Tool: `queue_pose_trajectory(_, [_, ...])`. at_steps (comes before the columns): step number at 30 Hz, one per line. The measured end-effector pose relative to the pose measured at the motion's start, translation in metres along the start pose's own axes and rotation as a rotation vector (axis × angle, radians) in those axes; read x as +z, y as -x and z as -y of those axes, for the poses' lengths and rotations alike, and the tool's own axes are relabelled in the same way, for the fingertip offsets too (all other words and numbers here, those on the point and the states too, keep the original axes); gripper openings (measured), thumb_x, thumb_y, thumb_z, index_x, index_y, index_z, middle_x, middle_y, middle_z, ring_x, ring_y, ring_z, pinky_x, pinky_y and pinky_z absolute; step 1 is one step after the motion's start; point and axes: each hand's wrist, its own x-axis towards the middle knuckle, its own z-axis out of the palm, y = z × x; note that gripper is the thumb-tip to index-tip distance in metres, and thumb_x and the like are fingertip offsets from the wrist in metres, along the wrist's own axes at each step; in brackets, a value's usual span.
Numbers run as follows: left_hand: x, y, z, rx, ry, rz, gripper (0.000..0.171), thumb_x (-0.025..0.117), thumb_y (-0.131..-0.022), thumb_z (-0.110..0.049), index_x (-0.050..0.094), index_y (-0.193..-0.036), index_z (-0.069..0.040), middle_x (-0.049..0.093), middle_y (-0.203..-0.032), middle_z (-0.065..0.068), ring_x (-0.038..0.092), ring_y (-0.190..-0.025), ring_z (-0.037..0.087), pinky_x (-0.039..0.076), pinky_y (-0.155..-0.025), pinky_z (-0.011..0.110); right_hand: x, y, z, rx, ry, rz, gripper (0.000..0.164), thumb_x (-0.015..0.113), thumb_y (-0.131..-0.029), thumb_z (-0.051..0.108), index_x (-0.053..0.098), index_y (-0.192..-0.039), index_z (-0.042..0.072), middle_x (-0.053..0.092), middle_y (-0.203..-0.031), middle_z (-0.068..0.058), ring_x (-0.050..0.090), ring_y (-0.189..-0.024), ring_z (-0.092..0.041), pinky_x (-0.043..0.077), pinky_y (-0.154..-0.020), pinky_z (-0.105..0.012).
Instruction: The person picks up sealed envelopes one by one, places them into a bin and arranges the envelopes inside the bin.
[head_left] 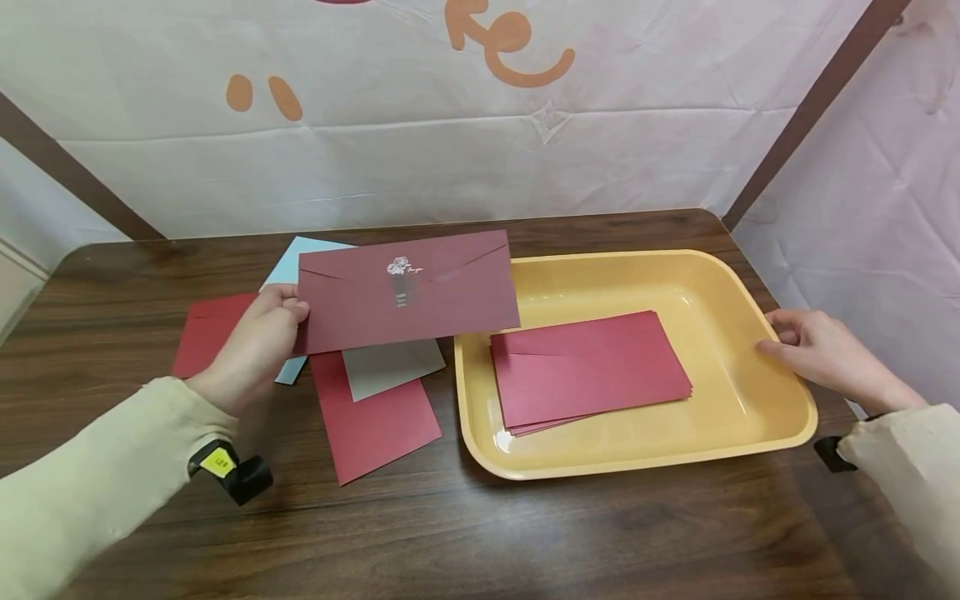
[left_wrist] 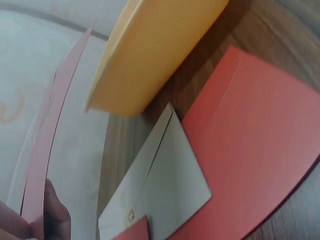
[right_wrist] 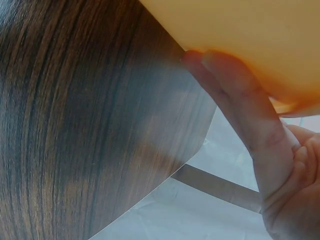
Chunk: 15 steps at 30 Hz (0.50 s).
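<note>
My left hand (head_left: 258, 337) pinches a dark maroon envelope (head_left: 457, 296) by its left end, holding it above the other envelopes. The envelope has a flap and a small printed flower design, and its right end overlaps the tray's left rim in the head view. At the right side, my right hand (head_left: 825, 354) grips the yellow tray (head_left: 720, 333), thumb over the rim and fingers (right_wrist: 245, 100) against the outer wall. Inside the tray lies a stack of red envelopes (head_left: 592, 367), toward its left half.
Left of the tray, a red envelope (head_left: 382, 429) and a grey envelope (head_left: 390, 367) overlap on the wooden table (head_left: 420, 542). Behind my left hand lie another red envelope (head_left: 210, 325) and a light blue envelope (head_left: 288, 265). A white printed cloth (head_left: 375, 175) hangs behind the table.
</note>
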Motion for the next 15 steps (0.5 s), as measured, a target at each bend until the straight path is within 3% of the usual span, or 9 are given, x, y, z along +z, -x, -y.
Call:
queue_pose_trajectory(3, [0.006, 0.004, -0.002, 0.030, 0.014, 0.028, 0.045, 0.017, -0.103, -0.019, 0.014, -0.139, 0.009, 0.029, -0.136, 0.022, 0.039, -0.112, 0.018, 0.035, -0.087, 0.030, 0.000, 0.000, 0.000, 0.004, -0.008, 0.001, 0.039, 0.056, -0.093, 0.016, 0.052, -0.122, -0.011, 0.072, -0.088, -0.017, 0.065, -0.060, -0.006, 0.046, -0.060, -0.018])
queue_pose_trajectory(8, [0.017, 0.008, -0.007, 0.054, 0.061, 0.087, 0.041, 0.022, -0.104, -0.017, 0.013, -0.138, 0.006, 0.034, -0.133, 0.018, 0.042, -0.104, 0.010, 0.037, -0.082, 0.022, 0.000, 0.000, 0.000, 0.006, -0.015, 0.001, 0.040, 0.056, -0.093, 0.016, 0.051, -0.123, -0.012, 0.072, -0.090, -0.018, 0.065, -0.060, -0.007, 0.047, -0.059, -0.018])
queue_pose_trajectory(15, [0.029, 0.015, -0.015, 0.088, 0.061, 0.182, 0.048, 0.040, -0.102, -0.015, 0.016, -0.139, 0.004, 0.044, -0.139, 0.022, 0.055, -0.102, 0.004, 0.041, -0.102, 0.033, 0.000, 0.001, 0.001, 0.013, -0.003, 0.003, 0.042, 0.056, -0.093, 0.016, 0.050, -0.124, -0.012, 0.072, -0.090, -0.019, 0.066, -0.059, -0.007, 0.046, -0.060, -0.017])
